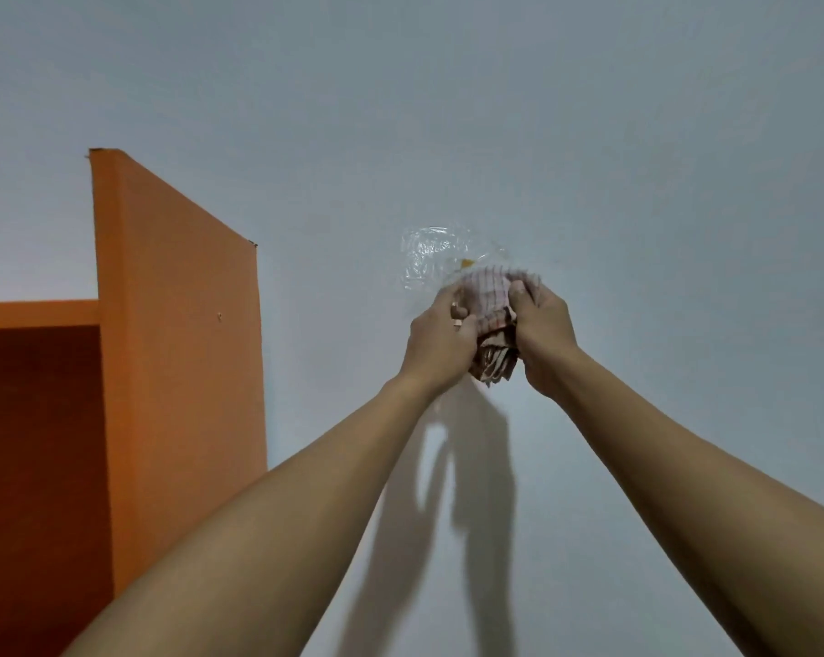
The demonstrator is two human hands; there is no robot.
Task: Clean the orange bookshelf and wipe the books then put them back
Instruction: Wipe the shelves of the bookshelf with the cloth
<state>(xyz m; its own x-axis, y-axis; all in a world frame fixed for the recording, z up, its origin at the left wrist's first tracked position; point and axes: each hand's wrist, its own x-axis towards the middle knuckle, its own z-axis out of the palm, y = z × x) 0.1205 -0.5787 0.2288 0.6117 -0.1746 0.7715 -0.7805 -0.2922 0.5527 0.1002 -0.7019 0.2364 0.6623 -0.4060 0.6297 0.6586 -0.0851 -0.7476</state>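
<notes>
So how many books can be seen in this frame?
0. No book shows anywhere: only the orange bookshelf at left, its visible compartment dark, and both hands bunching a checked cloth against the wall. Books may lie out of view.

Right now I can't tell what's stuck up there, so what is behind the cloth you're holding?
Behind the checked cloth, crinkled clear plastic lies against the wall, with a small orange bit showing. Both hands, left and right, grip the cloth, hiding the plastic's lower part.

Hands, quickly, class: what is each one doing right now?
Left hand: closed, gripping the checked cloth.
Right hand: closed, gripping the same checked cloth, thumb pressed into it.
</notes>
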